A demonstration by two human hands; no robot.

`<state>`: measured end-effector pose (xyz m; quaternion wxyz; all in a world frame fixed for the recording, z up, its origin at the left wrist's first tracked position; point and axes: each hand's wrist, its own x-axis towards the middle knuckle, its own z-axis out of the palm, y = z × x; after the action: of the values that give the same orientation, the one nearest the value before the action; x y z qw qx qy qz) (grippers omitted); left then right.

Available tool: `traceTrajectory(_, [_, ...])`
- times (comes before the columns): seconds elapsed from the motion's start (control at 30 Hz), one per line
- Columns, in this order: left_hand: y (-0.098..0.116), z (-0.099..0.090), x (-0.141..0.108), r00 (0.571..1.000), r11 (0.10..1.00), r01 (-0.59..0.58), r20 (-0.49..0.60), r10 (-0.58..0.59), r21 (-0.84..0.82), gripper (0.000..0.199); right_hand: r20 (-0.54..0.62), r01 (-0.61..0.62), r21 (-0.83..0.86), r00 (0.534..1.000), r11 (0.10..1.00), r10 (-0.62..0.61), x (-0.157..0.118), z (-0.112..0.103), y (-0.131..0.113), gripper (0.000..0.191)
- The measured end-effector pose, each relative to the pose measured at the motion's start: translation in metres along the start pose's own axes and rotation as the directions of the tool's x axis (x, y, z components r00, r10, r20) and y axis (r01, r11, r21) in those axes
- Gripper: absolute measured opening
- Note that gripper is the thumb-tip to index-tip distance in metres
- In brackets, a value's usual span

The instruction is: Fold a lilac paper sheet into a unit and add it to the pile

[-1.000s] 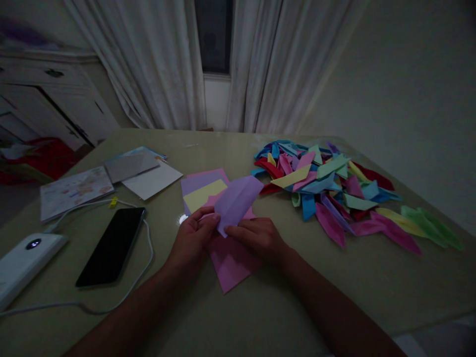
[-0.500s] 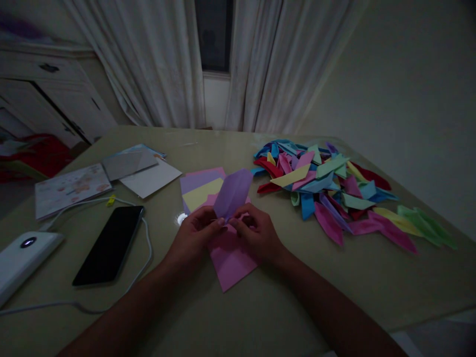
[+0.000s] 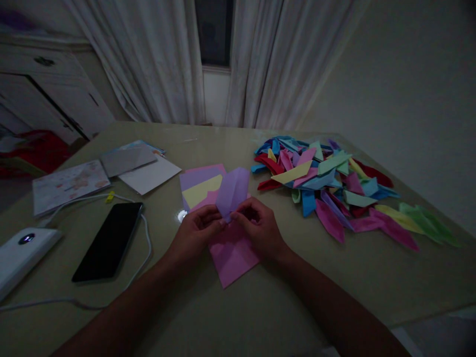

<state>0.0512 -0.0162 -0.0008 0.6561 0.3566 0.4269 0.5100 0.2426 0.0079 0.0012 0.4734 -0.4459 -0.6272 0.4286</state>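
Near the middle of the table (image 3: 297, 292), just above a loose stack of coloured sheets, I had a folded piece of light purple paper (image 3: 232, 188) between two bare hands. Its narrow lower end sat right at the fingertips, while the broader part rose beyond them, tilted slightly to the right, with lengthwise creases showing on its face.

My left hand (image 3: 199, 229) met the paper from the left side of that lower end, thumb and fingers drawn close together. From the other side, my right hand (image 3: 261, 227) pinched the same end, thumb tip against it and the fingers curled in. Both grips were narrow and closed on this one piece; exactly how the fingers lay behind it I could not tell, since the paper and knuckles hid them.

Under the hands I saw a pink sheet (image 3: 233, 260), one corner pointing toward the wearer. A yellow sheet (image 3: 199, 193) and a flat purple sheet (image 3: 191, 180) lay just past the left hand, overlapping each other.

Well to the right, apart from the grip, a heap of folded paper pieces (image 3: 323, 173) spread in many colours. Off to the left I had a dark-screened phone (image 3: 109, 243), with a white cable (image 3: 148, 238) curving around it.
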Motion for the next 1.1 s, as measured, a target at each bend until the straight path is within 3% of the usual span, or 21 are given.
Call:
traceTrajectory(0.33, [0.000, 0.000, -0.001, 0.998, 0.998, -0.050, 0.027, 0.049, 0.044, 0.039, -0.059, -0.010, 0.041, 0.998, 0.999, 0.012, -0.005, 0.006, -0.001, 0.028])
traceTrajectory(0.5, [-0.001, -0.001, -0.002, 0.998, 0.999, -0.026, 0.061, 0.024, 0.025, 0.035, -0.093, -0.070, 0.296, 0.990, 0.953, 0.102, -0.006, 0.013, -0.002, 0.074])
traceTrajectory(0.73, [-0.002, 0.002, -0.004, 1.000, 1.000, -0.004, 0.027, 0.003, 0.026, 0.037, -0.023, -0.120, 0.403, 0.990, 0.907, 0.141, -0.002, 0.012, -0.003, 0.096])
traceTrajectory(0.8, [-0.002, 0.003, -0.004, 1.000, 1.000, -0.021, 0.006, 0.021, 0.010, 0.037, 0.017, -0.157, 0.421, 0.986, 0.893, 0.165, -0.001, 0.010, -0.002, 0.085])
traceTrajectory(0.9, [-0.001, 0.004, -0.005, 0.999, 0.999, -0.044, -0.027, 0.044, 0.017, 0.037, 0.105, -0.217, 0.371, 0.976, 0.903, 0.191, 0.000, 0.008, -0.001, 0.044])
traceTrajectory(1.1, [-0.003, 0.002, -0.005, 0.996, 0.997, -0.045, -0.080, 0.050, 0.061, 0.035, 0.110, -0.171, 0.193, 0.982, 0.966, 0.152, -0.005, 0.006, -0.007, 0.041])
